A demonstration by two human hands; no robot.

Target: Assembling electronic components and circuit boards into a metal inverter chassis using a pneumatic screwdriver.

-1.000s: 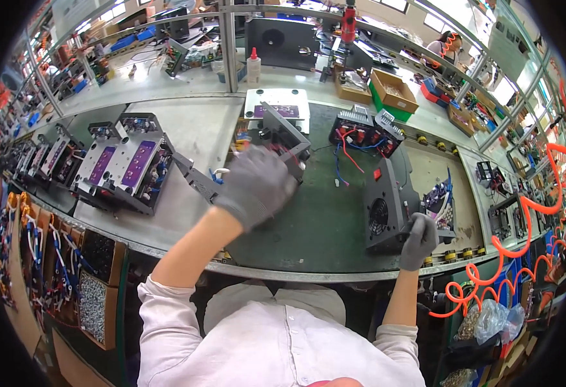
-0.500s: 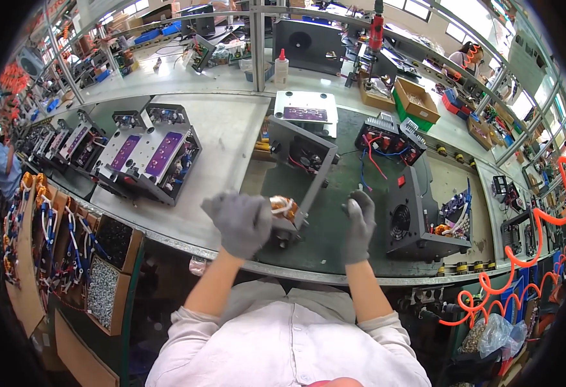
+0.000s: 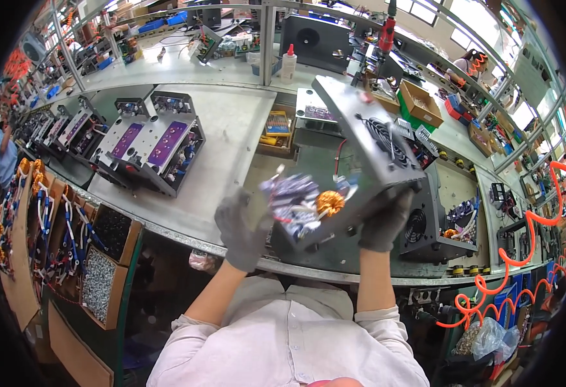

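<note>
A dark grey metal chassis (image 3: 376, 138) is tilted up in front of me over the green work mat. Its panel with a black fan (image 3: 386, 138) faces up and right, and an orange-wound coil (image 3: 330, 203) and a blurred bundle of wires and parts show inside. My gloved right hand (image 3: 386, 222) grips its lower right corner, the fingers partly hidden beneath. To the left of its near end is my gloved left hand (image 3: 238, 229), thumb apart from the fingers and nothing in it. A second chassis (image 3: 434, 222) with a fan stands just right of my right hand.
Chassis with purple boards (image 3: 147, 145) stand on the bench at left. Behind are a white bottle with a red cap (image 3: 288, 64), a cardboard box (image 3: 420, 103) and a hanging red screwdriver (image 3: 387, 35). An orange coiled hose (image 3: 508, 258) hangs at right; a screw bin (image 3: 102, 290) is lower left.
The middle chassis has been turned and tipped up, its fan panel now toward the right. My right hand has taken hold of it. My left hand has opened from a fist.
</note>
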